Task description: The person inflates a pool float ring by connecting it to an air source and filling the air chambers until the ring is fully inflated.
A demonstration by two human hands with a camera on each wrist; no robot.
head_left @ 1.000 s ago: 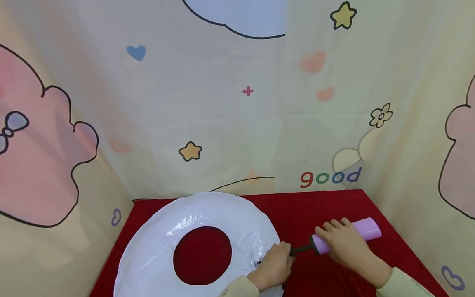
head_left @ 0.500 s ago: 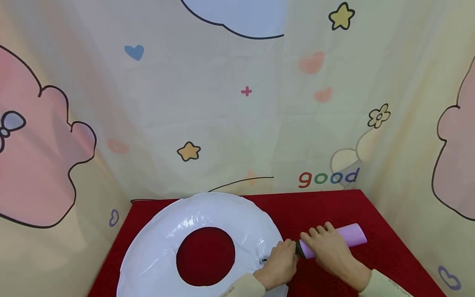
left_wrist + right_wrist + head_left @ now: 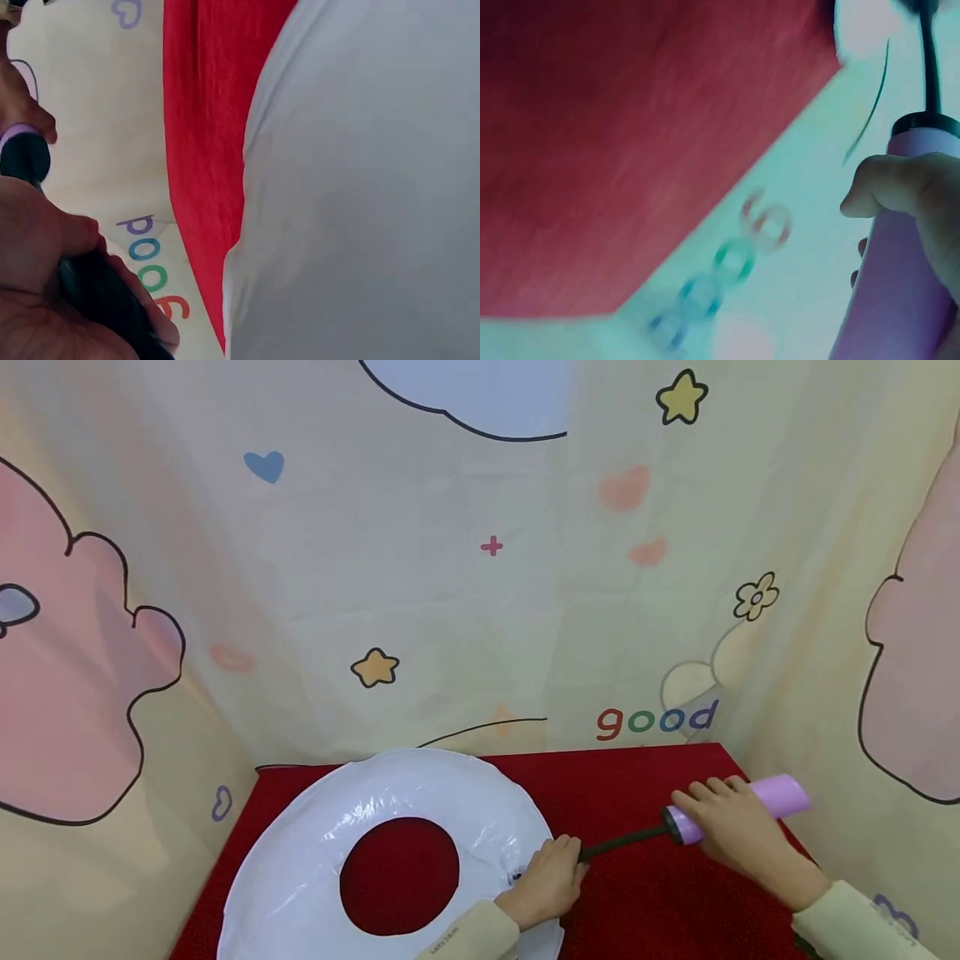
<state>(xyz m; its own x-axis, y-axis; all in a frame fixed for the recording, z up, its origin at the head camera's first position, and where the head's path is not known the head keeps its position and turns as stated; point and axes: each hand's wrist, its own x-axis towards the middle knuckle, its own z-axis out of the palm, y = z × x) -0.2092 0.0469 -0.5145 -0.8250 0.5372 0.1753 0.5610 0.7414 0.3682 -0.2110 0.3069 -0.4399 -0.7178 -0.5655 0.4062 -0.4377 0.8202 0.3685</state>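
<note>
A white inflatable swim ring (image 3: 285, 852) lies on the red cloth, its upper side shiny and creased. Over its right side, my left hand (image 3: 546, 881) grips the dark end of a hand pump, close to the ring's valve (image 3: 515, 877). The left wrist view shows those fingers wrapped around the black handle part (image 3: 105, 300). Farther right, my right hand (image 3: 738, 827) holds the pump's purple barrel (image 3: 782, 795). A long stretch of black rod (image 3: 626, 841) shows between the two hands. In the right wrist view the thumb lies across the purple barrel (image 3: 900, 277) below its black collar.
Red cloth (image 3: 645, 902) covers the table surface around and inside the ring. A printed curtain (image 3: 450, 568) with hearts, stars and the word "good" stands behind the table and on both sides.
My right hand first slid the purple barrel in against my left hand, then drew it out to the upper right, exposing the rod. The left hand kept its grip; the head view shifted slightly.
</note>
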